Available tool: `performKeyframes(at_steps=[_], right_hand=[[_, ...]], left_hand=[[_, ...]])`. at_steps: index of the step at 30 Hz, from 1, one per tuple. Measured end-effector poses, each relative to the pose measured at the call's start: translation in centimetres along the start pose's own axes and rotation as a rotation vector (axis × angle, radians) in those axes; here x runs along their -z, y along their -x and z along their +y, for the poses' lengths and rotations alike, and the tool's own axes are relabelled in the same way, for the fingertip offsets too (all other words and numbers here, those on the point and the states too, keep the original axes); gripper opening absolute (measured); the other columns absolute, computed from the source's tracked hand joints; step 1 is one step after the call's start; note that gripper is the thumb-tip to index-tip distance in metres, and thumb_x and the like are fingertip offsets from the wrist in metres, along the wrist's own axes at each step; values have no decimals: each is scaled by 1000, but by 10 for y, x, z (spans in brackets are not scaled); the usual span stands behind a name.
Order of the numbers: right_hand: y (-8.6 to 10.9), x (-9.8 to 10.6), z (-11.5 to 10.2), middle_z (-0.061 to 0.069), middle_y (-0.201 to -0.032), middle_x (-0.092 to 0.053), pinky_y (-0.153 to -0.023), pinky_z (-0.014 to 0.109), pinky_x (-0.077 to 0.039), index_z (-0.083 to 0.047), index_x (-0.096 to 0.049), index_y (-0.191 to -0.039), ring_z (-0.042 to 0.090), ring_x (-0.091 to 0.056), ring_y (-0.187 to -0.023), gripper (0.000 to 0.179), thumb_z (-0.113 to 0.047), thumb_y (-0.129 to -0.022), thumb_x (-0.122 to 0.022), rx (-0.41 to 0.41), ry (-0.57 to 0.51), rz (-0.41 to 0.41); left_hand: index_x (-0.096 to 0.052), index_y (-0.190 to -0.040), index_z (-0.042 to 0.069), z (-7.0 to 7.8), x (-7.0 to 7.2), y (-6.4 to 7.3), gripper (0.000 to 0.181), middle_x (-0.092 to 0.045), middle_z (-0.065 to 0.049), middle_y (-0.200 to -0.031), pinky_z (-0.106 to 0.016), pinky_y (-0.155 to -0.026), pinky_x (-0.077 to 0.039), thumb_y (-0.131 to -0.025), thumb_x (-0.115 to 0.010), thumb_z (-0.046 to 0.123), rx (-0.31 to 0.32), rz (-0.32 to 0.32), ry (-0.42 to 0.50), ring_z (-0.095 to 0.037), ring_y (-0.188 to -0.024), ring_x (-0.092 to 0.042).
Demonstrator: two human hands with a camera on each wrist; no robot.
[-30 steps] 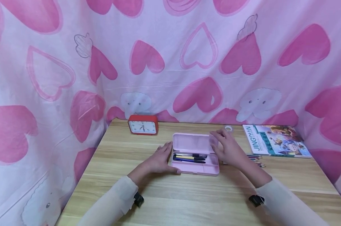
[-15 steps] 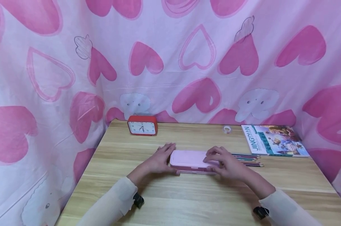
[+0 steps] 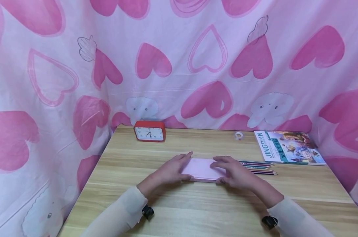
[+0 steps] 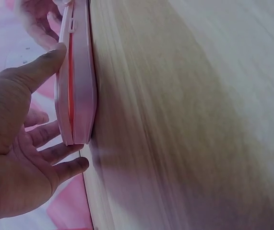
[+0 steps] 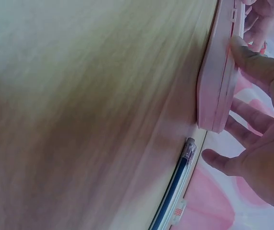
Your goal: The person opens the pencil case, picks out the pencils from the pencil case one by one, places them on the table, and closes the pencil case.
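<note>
A pink pencil case (image 3: pixel 201 168) lies on the wooden table with its lid lowered. In the left wrist view a thin reddish gap runs along the front seam of the case (image 4: pixel 83 76), beside the small clasp. My left hand (image 3: pixel 172 170) grips the left end, thumb on the front edge of the lid and fingers around the far side. At the other end, my right hand (image 3: pixel 236 175) holds the case with its thumb at the front edge and fingers over the lid. The pens inside are hidden by the lid.
Several colored pencils (image 3: pixel 260 167) lie right of the case, partly behind the right hand. A magazine (image 3: pixel 291 148) is at the back right, near a roll of tape (image 3: pixel 238 135). A red alarm clock (image 3: pixel 150 131) stands at the back left. A heart-patterned curtain (image 3: pixel 167 92) hangs behind.
The pencil case lid, upright and showing pens a second ago, has come down over the base. My right hand moved from the lid's top toward the front; my left hand shifted slightly right.
</note>
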State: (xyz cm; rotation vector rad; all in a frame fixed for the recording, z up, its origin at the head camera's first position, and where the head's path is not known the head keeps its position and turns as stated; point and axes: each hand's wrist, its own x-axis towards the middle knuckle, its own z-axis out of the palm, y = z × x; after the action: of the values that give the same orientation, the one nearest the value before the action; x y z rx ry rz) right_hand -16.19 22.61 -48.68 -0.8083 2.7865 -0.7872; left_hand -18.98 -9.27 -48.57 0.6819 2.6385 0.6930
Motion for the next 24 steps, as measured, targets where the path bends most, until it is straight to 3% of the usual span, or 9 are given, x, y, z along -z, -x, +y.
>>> performKeyframes(at_steps=[9, 24], right_hand=[[0, -1, -4, 8, -163, -61, -124, 71, -45, -30, -74, -143, 42, -55, -153, 57, -26, -90, -94, -22, 27, 0], [3, -2, -7, 9, -164, -60, -124, 69, -46, -21, -71, -148, 41, -55, -152, 64, -28, -89, -95, -7, 56, 8]], left_hand=[[-25, -178, 31, 5, -3, 2, 105, -45, -10, -176, -54, -132, -43, -95, -88, 47, 43, 9, 6, -33, -162, -46], [-30, -177, 27, 5, -8, 4, 106, -44, -9, -177, -53, -132, -42, -93, -89, 50, 33, 26, -31, -33, -162, -45]])
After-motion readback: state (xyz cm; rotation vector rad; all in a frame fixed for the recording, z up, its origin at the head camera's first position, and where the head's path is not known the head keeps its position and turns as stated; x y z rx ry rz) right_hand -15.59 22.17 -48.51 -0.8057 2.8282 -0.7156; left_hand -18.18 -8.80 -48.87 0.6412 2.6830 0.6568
